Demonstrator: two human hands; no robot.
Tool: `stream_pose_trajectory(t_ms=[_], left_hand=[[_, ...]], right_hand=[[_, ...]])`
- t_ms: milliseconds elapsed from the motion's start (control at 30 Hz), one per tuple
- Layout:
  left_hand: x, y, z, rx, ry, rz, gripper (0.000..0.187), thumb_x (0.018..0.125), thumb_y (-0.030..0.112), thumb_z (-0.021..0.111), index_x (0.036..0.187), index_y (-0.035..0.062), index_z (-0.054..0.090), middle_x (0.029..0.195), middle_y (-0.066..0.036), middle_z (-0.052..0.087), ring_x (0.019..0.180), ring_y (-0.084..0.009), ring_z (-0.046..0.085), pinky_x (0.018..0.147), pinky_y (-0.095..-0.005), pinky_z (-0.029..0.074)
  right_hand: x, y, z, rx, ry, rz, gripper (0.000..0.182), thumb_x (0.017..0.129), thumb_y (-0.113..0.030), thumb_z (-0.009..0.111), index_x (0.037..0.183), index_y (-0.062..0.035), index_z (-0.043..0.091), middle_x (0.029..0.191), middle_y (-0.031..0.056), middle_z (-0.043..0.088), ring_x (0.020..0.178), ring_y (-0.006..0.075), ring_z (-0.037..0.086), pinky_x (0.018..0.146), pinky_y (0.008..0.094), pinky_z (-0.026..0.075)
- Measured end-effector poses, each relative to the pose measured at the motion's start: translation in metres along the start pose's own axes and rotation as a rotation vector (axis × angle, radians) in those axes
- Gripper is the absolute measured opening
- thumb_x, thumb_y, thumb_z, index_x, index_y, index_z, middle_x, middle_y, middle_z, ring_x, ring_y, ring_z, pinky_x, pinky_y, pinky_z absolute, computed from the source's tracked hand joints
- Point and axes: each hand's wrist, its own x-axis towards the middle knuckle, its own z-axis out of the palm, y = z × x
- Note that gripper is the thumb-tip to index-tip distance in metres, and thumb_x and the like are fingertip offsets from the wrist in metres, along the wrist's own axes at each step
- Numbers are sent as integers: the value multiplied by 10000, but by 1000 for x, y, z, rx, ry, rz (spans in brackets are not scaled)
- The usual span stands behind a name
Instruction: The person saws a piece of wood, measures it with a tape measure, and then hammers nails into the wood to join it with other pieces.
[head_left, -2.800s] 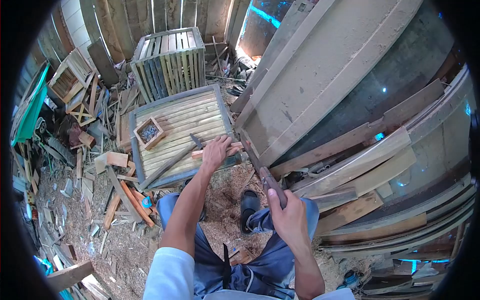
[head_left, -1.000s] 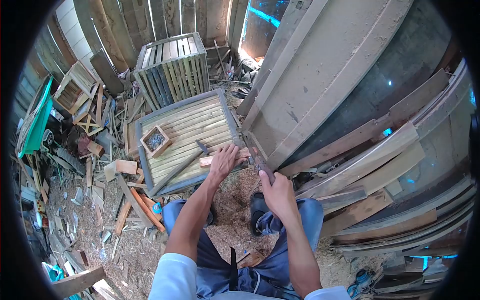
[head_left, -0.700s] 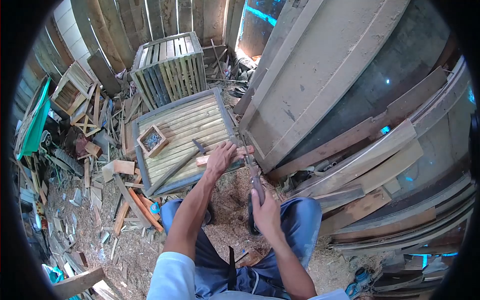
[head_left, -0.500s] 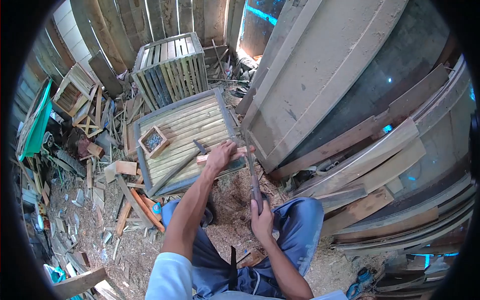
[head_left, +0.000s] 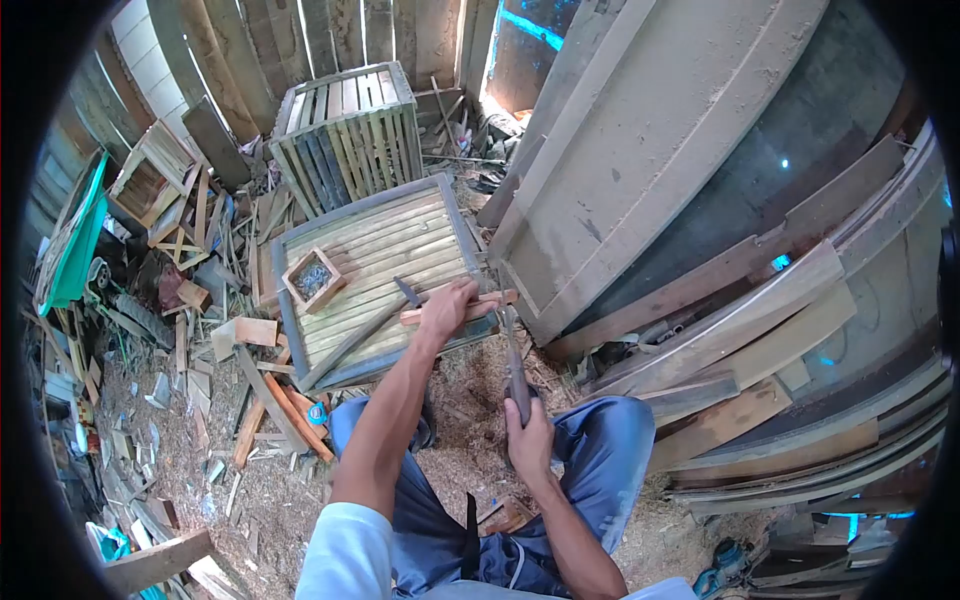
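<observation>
My left hand (head_left: 447,307) is closed on a reddish piece of wood (head_left: 487,304), pressing it at the near right part of a slatted wooden panel (head_left: 385,238). The wood's right end sticks out past the panel's edge. My right hand (head_left: 528,432) is wrapped round the handle of a saw (head_left: 514,375), whose narrow blade points up beside that end. A hammer (head_left: 365,342) lies on the slats left of my left hand. Farther left on the panel sits a small wooden box (head_left: 312,280) of nails.
A slatted crate (head_left: 350,135) stands behind the panel. Large boards (head_left: 640,150) lean on the right. Wood scraps (head_left: 250,335) and a green sheet (head_left: 75,245) are at the left. Sawdust (head_left: 460,400) covers the ground between my knees.
The saw in my right hand has moved slightly down, toward me. My left hand still holds the wood. The whole view has shifted a little.
</observation>
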Motion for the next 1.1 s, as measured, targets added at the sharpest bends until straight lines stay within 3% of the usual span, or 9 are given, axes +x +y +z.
stream_pose_trajectory(t_ms=[100,233,267,400,500,600,733,833,1100], left_hand=[[-2,-2,6,30,94,153,474,821,483,650,808,24,532,825,-142,576,827,-345,592,703,-443,474],[-4,4,0,-38,17,105,447,824,450,658,809,27,514,813,-140,551,831,-347,574,723,-444,465],[-3,4,-3,-9,20,108,449,825,457,652,819,30,514,825,-140,559,836,-344,578,723,-442,468],[-7,2,4,97,6,102,448,837,487,619,856,49,525,872,-130,593,883,-326,591,754,-426,481],[-7,2,5,108,42,132,432,850,483,604,864,58,529,878,-124,601,913,-316,585,788,-413,478],[-7,8,2,99,28,120,382,846,416,631,850,51,517,886,-147,598,922,-342,588,779,-421,484],[-7,8,0,70,40,120,372,860,411,619,843,52,524,872,-126,598,900,-317,585,779,-411,482],[-3,-1,2,23,31,164,398,854,418,632,832,38,513,854,-137,591,883,-331,580,756,-424,477],[1,0,-2,-49,-45,109,458,869,462,601,783,21,512,816,-162,594,821,-356,584,712,-445,460]], right_hand=[[-2,-31,-30,106,-48,-3,339,918,-329,610,908,1,533,717,229,595,689,436,606,596,455,452],[13,-71,-54,135,-84,-56,327,921,-327,604,921,-2,566,683,187,585,660,373,612,605,427,448],[17,-65,-51,44,-42,-166,296,951,-310,572,911,-19,605,571,3,533,506,88,518,480,274,409],[28,-80,-51,38,-8,-148,321,952,-323,570,841,-22,582,553,-7,516,481,69,481,458,252,370],[42,-127,-74,246,-144,104,322,954,-331,568,843,-29,576,574,-2,534,463,70,465,448,246,373],[74,-123,-75,502,-224,92,347,954,-360,566,887,-20,571,645,31,561,529,53,497,458,228,401],[39,-136,-53,-157,-113,-253,390,930,-362,568,898,25,540,781,297,614,753,490,608,666,514,471],[6,-105,-32,-154,-58,-317,352,944,-316,556,1020,23,498,778,275,617,794,465,614,690,505,459],[-20,-33,-24,-130,-135,13,352,961,-300,517,1118,13,476,918,270,613,912,475,579,779,490,440]])
